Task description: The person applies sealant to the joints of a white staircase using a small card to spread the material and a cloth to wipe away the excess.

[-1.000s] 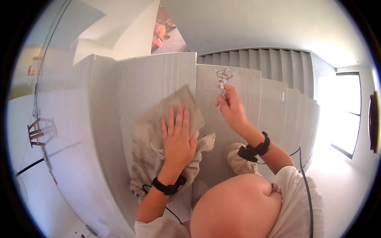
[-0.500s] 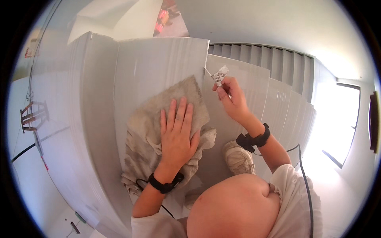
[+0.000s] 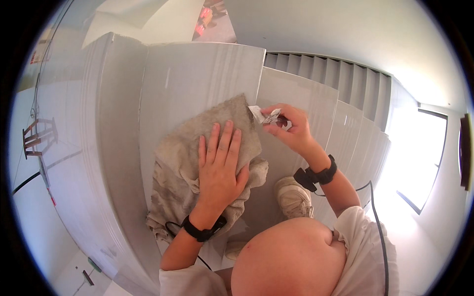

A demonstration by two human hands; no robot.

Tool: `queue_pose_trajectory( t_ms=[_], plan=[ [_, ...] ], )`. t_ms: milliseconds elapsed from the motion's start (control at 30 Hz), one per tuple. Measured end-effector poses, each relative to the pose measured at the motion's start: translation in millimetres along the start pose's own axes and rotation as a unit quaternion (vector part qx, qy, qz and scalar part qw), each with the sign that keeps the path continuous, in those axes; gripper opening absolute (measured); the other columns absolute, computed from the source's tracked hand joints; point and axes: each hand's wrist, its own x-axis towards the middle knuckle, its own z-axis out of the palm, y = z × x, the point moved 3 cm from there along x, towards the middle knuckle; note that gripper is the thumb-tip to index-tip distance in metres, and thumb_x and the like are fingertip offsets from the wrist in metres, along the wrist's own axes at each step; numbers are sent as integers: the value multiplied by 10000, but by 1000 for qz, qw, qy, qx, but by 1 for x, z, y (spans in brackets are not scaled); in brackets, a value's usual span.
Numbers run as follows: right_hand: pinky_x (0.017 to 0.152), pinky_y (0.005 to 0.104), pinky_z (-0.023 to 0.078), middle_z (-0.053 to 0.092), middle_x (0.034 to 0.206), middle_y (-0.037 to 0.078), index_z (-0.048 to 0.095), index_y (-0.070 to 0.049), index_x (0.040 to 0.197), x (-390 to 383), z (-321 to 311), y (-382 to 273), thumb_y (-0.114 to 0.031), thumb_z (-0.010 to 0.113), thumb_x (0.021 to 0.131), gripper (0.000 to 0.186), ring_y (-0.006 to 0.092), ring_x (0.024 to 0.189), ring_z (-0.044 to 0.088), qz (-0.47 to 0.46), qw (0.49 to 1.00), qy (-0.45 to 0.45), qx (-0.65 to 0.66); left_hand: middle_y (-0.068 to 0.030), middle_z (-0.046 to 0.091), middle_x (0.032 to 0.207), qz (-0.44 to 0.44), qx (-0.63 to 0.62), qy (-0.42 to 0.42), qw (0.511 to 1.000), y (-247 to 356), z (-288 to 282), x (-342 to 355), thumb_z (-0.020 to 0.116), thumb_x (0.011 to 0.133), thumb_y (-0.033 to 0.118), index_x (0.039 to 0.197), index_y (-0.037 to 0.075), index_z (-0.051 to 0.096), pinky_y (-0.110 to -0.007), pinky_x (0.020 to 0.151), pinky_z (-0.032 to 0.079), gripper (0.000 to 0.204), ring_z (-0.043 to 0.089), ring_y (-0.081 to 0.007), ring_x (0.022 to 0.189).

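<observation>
My left hand [image 3: 219,165] lies flat, fingers spread, on a grimy beige-grey cloth [image 3: 185,133]. The cloth is bunched at its near end and rests on a pale grey stair tread [image 3: 197,69]. Just right of the cloth's far corner, my right hand [image 3: 291,128] pinches a crumpled white-and-silver scrap [image 3: 266,117] between thumb and fingers. Whether the scrap is paper or foil cannot be told. Part of it is hidden by the fingers, and a darker bit shows beside them.
Lower stair steps [image 3: 301,89] descend to the right, with another grey flight [image 3: 326,74] beyond. A riser [image 3: 121,123] stands on the left. My shoe [image 3: 294,197] is on the step below the cloth. Black cables [image 3: 377,222] run from both wristbands. A bright window [image 3: 424,153] is at far right.
My right hand has come down slightly, bringing the scrap closer to the cloth's far corner, and its fingers have turned leftward. The left hand stays flat on the cloth.
</observation>
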Motion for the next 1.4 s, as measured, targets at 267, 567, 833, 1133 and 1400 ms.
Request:
queue_pose_trajectory(
  t_ms=[267,567,833,1133,1400],
  plan=[
    [554,250,405,646,765,30,709,-66,1202,8,11,-17,-54,757,831,374,69,608,449,48,998,9,35,-190,316,1589,0,1,-3,1000,1,-1,0,675,798,168,1484,-11,383,-596,1183,170,767,257,-407,1477],
    [576,207,424,748,978,27,704,-11,1170,10,8,-9,-3,695,873,297,24,647,476,3,997,12,-79,-204,299,1592,3,9,-13,1000,1,1,0,668,800,179,1480,-31,371,-605,1180,152,771,239,-429,1476],
    [552,251,421,681,793,57,714,-38,1145,14,7,-23,-67,720,864,282,97,575,452,3,996,15,-84,-208,298,1591,7,9,-7,1000,0,2,0,656,814,187,1484,-34,360,-609,1181,146,765,236,-434,1476],
    [518,261,387,675,742,27,708,-21,1159,21,2,-37,-60,718,867,294,96,558,388,-19,989,-3,-149,-210,294,1592,9,18,-5,1000,-1,1,-1,652,816,192,1484,-35,358,-610,1181,147,764,236,-436,1475],
    [492,346,395,557,627,143,666,-45,839,51,-20,-11,-211,750,867,188,239,492,482,51,991,66,-101,-207,293,1592,14,12,0,1000,4,2,3,643,830,200,1478,-33,367,-608,1179,157,742,244,-430,1471]
  ],
)
